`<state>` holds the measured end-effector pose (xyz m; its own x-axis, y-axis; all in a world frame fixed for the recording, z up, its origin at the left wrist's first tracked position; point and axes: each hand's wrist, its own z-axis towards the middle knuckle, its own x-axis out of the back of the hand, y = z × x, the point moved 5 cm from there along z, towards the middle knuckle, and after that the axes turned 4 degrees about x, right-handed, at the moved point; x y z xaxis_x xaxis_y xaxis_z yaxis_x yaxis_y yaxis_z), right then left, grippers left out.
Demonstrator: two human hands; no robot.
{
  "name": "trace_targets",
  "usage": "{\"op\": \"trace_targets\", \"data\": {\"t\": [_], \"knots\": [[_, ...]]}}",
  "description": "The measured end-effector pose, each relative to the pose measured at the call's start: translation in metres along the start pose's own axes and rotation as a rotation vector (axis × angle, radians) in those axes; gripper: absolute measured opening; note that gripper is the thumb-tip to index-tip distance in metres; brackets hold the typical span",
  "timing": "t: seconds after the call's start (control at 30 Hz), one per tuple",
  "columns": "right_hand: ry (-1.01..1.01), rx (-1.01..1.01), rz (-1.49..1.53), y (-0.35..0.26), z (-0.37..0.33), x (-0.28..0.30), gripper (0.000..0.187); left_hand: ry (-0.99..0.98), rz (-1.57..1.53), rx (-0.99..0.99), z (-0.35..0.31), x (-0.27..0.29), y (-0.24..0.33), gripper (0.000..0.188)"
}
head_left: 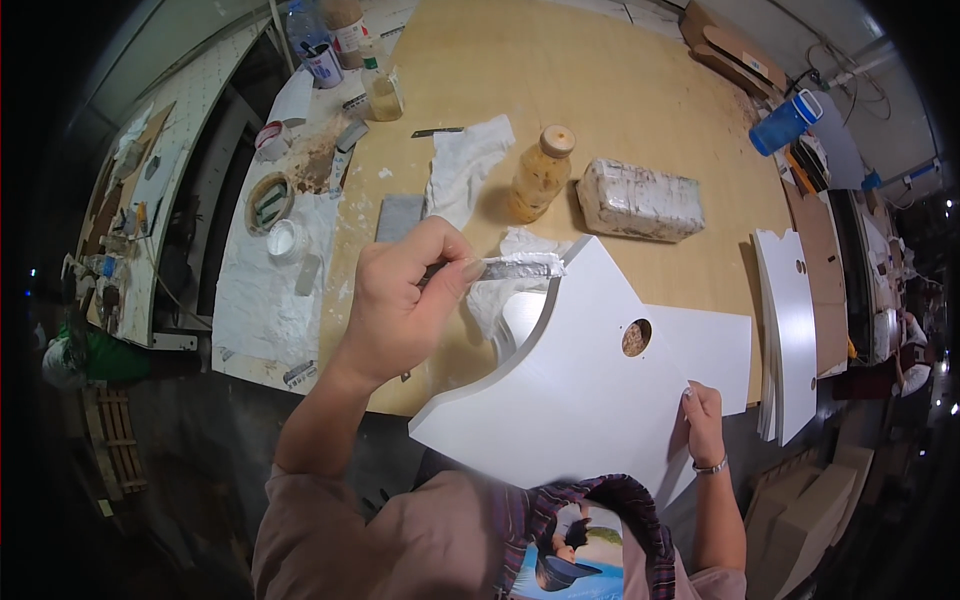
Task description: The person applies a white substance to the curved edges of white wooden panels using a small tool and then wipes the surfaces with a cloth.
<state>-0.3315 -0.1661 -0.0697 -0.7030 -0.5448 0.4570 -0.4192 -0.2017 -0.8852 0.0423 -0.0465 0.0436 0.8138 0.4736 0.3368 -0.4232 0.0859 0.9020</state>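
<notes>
Label (351, 36) marks a brown bottle (340, 12) beyond the blade (515, 269) in the left hand (408, 285).

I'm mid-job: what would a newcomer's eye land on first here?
A large white panel with a round hole fills the lower centre, the right hand at its right. The left hand holds a flat, white-smeared blade at the panel's curved edge. Beyond, a yellowish capped bottle stands left of a white, stained rectangular block.
</notes>
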Motion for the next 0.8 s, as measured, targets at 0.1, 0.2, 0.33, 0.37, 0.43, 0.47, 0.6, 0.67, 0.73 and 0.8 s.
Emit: {"op": "trace_targets", "data": {"t": [0.1,0.2,0.33,0.37,0.43,0.47,0.6,0.67,0.73,0.8], "knots": [[0.009,-0.004,0.006,0.003,-0.001,0.002,0.05,-0.019,-0.013,-0.011,-0.001,-0.004,0.0,0.006],[0.012,0.033,0.019,0.008,-0.001,0.003,0.05,0.008,0.013,-0.041,-0.001,-0.005,-0.001,0.006],[-0.009,0.001,0.03,0.009,0.001,0.003,0.05,0.06,0.056,-0.117,0.001,-0.005,0.003,0.007],[-0.004,-0.002,0.028,0.01,0.0,0.003,0.05,0.059,0.053,-0.118,-0.001,-0.004,0.004,0.007],[0.002,-0.006,0.026,0.01,-0.003,0.004,0.05,-0.062,0.082,-0.141,-0.005,-0.008,0.008,0.008],[0.002,-0.009,0.037,0.009,-0.002,0.003,0.05,-0.061,0.082,-0.139,-0.006,-0.009,0.008,0.008],[-0.006,-0.014,0.039,0.011,-0.001,0.002,0.051,0.038,0.061,-0.054,-0.006,-0.007,0.0,0.006],[-0.002,-0.019,0.047,0.012,-0.001,0.003,0.051,0.061,0.069,-0.097,-0.008,-0.003,0.002,0.005],[0.003,-0.027,0.056,0.012,-0.001,0.003,0.051,-0.022,0.022,-0.046,-0.01,-0.002,0.002,0.005],[0.011,-0.053,0.048,0.01,0.0,0.003,0.052,-0.078,0.055,-0.054,-0.011,-0.005,0.001,0.005]]}}
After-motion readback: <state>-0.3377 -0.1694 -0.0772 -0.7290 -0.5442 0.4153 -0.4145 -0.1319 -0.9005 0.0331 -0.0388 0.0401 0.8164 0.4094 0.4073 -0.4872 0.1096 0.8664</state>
